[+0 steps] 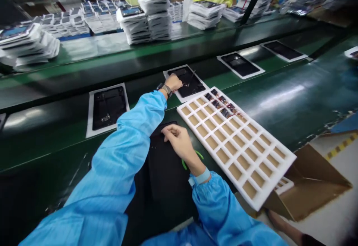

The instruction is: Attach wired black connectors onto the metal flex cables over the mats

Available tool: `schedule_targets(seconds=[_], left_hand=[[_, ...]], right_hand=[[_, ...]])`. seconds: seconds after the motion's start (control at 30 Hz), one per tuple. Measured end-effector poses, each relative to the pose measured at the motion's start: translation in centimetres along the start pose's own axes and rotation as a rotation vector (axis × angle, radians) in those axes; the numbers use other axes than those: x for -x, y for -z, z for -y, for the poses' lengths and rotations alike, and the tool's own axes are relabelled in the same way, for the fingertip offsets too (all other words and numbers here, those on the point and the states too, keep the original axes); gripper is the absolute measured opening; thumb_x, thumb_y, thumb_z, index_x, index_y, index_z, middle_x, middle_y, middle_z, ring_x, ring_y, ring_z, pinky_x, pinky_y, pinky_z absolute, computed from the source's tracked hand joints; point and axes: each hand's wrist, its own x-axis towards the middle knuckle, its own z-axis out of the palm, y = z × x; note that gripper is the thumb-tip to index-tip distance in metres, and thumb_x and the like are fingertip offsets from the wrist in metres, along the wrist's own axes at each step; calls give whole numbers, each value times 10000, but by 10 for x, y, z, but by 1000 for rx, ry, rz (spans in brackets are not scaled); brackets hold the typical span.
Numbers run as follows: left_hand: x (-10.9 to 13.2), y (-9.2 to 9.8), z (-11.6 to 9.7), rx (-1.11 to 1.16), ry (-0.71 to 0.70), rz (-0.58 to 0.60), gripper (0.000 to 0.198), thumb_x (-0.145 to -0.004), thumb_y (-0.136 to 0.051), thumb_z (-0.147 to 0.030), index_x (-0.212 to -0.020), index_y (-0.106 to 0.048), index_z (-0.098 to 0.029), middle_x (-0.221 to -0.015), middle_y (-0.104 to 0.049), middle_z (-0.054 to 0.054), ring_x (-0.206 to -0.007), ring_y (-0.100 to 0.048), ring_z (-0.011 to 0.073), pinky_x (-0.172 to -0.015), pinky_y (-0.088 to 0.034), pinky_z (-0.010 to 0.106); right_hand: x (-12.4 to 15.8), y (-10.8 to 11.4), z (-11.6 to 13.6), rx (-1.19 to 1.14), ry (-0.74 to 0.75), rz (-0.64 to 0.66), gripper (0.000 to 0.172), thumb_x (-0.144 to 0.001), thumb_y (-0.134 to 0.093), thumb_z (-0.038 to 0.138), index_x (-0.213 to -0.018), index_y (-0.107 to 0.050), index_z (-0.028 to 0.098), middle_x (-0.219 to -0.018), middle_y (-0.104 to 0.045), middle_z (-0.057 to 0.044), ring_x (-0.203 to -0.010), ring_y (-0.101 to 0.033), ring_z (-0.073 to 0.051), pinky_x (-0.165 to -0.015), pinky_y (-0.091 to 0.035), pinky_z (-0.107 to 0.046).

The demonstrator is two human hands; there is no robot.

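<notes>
My left hand (pixel 173 82), with a watch on its wrist, reaches over the left part of a black tablet housing (pixel 191 84) lying on a white sheet. Its fingers are bent together; what they grip, if anything, is hidden. Closer to me, my right hand (pixel 179 139) hangs over a dark flat pad (pixel 167 167), thumb and fingers pinched together. Anything between those fingertips is too small to make out. A light blue band (pixel 201 177) circles the right wrist. Partly beneath that wrist lies a tool with green handles (pixel 184 164).
To the right, a white foam tray (pixel 218 141) holds several small wired black parts (pixel 220 102) in its far cells. More tablet housings (pixel 109 106) lie along the green belt (pixel 64 134). Stacks of sheeted panels (pixel 155 15) and people stand behind. An open cardboard box (pixel 313 186) is lower right.
</notes>
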Motion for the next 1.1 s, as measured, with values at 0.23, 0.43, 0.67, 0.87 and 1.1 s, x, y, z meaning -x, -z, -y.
schedule_targets(seconds=[0.23,0.43,0.67,0.87,1.1], left_hand=[[100,120,-1,-54,108,-74,109,-931,-677,-96,-929,-771,-42,-892,-722,100,-936,-756,256,-862,-552,381],[305,192,19,11,-70,-538,155,-938,-729,-224,-1019,-796,-110,-877,-762,35,-840,-714,155,-830,-574,324],[517,132,127,156,332,-882,199,-923,-735,-369,-939,-779,-176,-895,-796,54,-834,-749,199,-746,-575,289],[577,111,192,56,597,-879,228,-936,-664,-387,-987,-746,-181,-917,-779,72,-845,-737,219,-781,-571,304],[575,124,224,-284,615,-825,329,-955,-631,-276,-1240,-730,-143,-1172,-722,155,-933,-708,274,-955,-561,412]], right_hand=[[-10,17,1,154,81,-188,284,-896,-671,471,-926,-709,191,-720,-649,1,-665,-563,-153,-677,-447,-298],[-22,27,-6,661,325,-57,231,-852,-695,323,-1049,-699,201,-894,-704,-61,-796,-582,-220,-801,-475,-375],[-35,3,-19,1081,364,31,232,-840,-814,348,-914,-642,210,-795,-658,-68,-825,-593,-274,-803,-430,-399],[-44,7,-18,999,317,84,275,-844,-685,194,-1114,-729,174,-789,-657,-46,-687,-573,-216,-720,-436,-373],[-25,15,2,966,263,37,179,-889,-674,268,-1020,-778,205,-876,-755,-164,-743,-646,-288,-752,-466,-448]])
